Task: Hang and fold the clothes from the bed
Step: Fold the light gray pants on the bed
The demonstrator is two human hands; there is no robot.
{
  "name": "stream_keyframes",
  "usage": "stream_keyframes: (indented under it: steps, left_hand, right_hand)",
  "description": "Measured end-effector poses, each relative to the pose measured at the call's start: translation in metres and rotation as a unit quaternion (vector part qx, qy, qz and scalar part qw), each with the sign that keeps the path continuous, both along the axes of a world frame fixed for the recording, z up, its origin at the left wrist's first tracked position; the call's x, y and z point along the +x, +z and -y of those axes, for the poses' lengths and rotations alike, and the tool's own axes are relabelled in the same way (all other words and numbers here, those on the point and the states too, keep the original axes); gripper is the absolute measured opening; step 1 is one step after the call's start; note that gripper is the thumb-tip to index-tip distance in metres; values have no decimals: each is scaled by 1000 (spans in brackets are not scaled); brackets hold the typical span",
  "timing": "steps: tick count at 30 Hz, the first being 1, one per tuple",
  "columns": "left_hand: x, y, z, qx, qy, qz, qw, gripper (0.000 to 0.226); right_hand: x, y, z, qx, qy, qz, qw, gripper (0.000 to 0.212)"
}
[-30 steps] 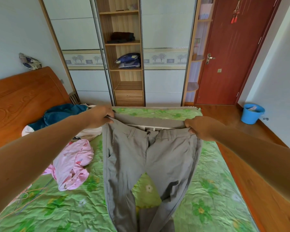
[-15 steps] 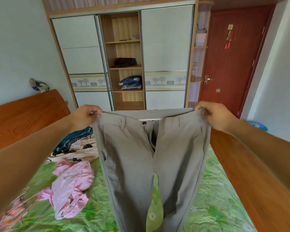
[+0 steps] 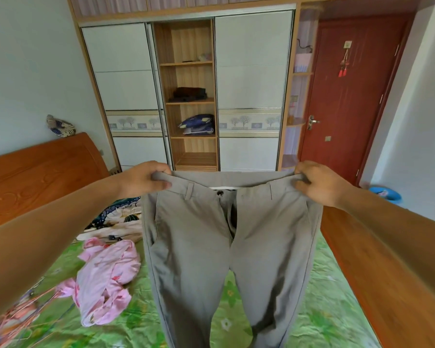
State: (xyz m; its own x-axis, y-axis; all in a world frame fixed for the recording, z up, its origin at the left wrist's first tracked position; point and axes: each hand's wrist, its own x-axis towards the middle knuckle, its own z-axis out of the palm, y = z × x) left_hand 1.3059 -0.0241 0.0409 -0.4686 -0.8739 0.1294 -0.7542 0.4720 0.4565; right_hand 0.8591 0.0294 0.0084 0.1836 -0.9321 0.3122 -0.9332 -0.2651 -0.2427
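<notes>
One head-worn wide-angle view faces forward and slightly down, close over the bed (image 3: pixel 324 310), toward the wardrobe (image 3: pixel 251 84).

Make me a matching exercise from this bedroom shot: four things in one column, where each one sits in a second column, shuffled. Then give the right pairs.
Things
1. grey trousers
2. pink garment
3. blue bucket
4. dark folded clothes

Places
A. on an open wardrobe shelf
B. held up by the waistband, gripped by the left hand and the right hand
C. low down by the wall on the right
D. crumpled on the green bedsheet

Pairs: 1-B, 2-D, 3-C, 4-A
</notes>
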Motion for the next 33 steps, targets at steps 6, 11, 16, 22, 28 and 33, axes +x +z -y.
stream_keyframes:
  steps: [6,11,16,22,28,33]
  left_hand:
    - [-2,-6,-4,-138,-80,77,984,5]
    - [-6,5,-9,-249,-160,143,944,18]
    - [-15,3,-5,-190,-88,157,965,21]
    - [-18,1,2,-98,49,60,992,17]
    - [-47,4,-3,49,125,-99,986,24]
    - [-109,2,-27,166,82,-258,948,17]
  right_hand:
    - [-2,-10,-2,-106,35,-47,993,16]
    - [-3,-1,-4,-130,39,-62,989,14]
    - [4,0,-4,-139,17,-72,987,13]
    - [12,1,1,-100,-28,38,994,20]
    - [49,18,5,76,-43,322,943,15]
    - [108,26,-9,236,-1,477,847,16]
